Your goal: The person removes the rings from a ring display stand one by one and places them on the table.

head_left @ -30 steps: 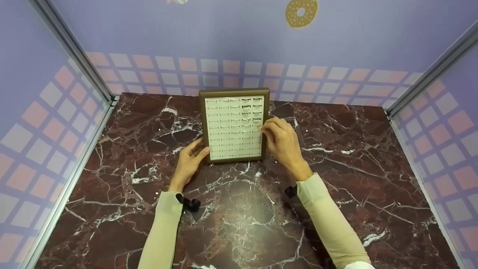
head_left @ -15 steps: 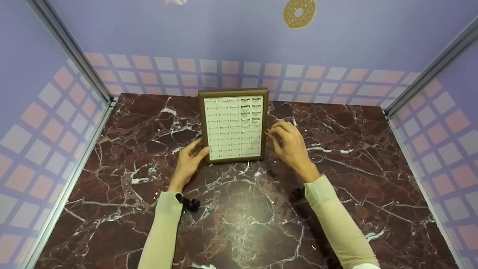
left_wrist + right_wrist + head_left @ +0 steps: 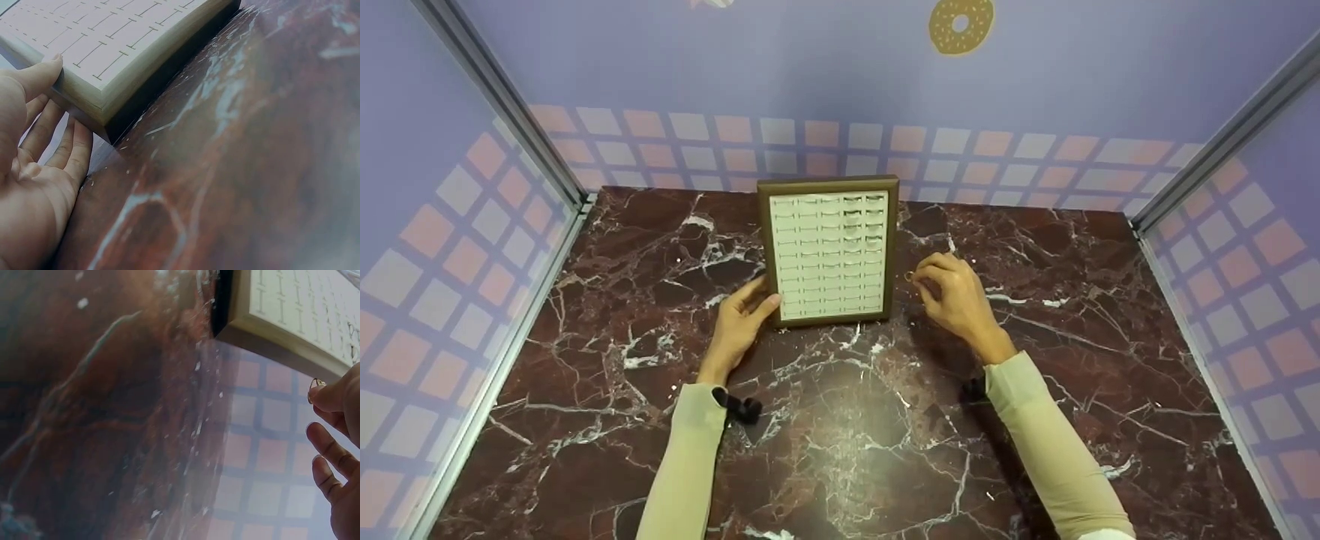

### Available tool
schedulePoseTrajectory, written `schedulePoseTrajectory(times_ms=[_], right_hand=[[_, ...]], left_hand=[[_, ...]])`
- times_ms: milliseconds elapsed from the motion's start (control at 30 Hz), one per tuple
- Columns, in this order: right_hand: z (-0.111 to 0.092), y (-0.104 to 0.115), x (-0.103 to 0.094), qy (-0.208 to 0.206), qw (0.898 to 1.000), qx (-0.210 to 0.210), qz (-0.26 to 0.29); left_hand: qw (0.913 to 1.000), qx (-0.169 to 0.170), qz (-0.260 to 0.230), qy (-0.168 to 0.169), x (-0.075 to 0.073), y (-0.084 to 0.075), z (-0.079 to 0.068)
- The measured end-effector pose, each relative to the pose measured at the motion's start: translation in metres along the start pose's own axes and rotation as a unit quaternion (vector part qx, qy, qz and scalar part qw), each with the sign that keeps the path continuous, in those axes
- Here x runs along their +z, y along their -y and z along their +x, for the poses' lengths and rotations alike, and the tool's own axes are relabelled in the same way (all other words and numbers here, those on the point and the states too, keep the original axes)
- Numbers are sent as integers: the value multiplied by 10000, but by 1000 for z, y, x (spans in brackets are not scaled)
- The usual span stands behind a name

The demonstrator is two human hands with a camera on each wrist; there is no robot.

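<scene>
A ring display board (image 3: pixel 819 259) with a brown frame and white slotted face stands on the table. In the head view, several dark or shiny rings (image 3: pixel 874 241) sit in its upper right slots. My left hand (image 3: pixel 741 322) holds the frame's lower left side, its thumb on the front; the left wrist view shows the other fingers (image 3: pixel 75 149) by the side and back. To the right of the board, apart from it, my right hand (image 3: pixel 956 296) pinches a thin gold ring (image 3: pixel 316 387) between thumb and forefinger. The ring's far side is partly hidden by the fingertips.
Dark red marble tabletop (image 3: pixel 840 420) with white veins surrounds the board. Behind it rises a purple wall (image 3: pixel 810 75) with pink and white squares. Side panels on metal rails (image 3: pixel 502 82) bound the table left and right.
My right hand, with the gold ring, has drawn away from the board's right edge, moving right and slightly down. The left hand and the board have stayed in place.
</scene>
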State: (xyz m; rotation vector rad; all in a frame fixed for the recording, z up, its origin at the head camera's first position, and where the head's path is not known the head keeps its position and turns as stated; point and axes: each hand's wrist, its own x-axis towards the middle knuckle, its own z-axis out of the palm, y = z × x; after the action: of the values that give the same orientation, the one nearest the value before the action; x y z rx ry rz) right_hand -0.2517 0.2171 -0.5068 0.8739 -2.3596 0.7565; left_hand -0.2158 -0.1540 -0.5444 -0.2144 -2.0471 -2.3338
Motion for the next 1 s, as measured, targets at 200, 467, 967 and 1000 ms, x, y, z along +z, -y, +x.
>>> schedulePoseTrajectory(times_ms=[200, 467, 967, 1000], right_hand=[[-8, -12, 6, 638, 9978, 179, -82], [-11, -19, 9, 1192, 9922, 235, -267], [-12, -21, 14, 1789, 9826, 454, -192], [-12, -21, 14, 1819, 9819, 491, -184]], left_hand=[[9999, -34, -160, 45, 1, -1, 1], [10000, -22, -61, 43, 3, -5, 1], [9998, -10, -153, -135, -2, 15, 4], [9997, -2, -134, -181, -2, 19, 5]])
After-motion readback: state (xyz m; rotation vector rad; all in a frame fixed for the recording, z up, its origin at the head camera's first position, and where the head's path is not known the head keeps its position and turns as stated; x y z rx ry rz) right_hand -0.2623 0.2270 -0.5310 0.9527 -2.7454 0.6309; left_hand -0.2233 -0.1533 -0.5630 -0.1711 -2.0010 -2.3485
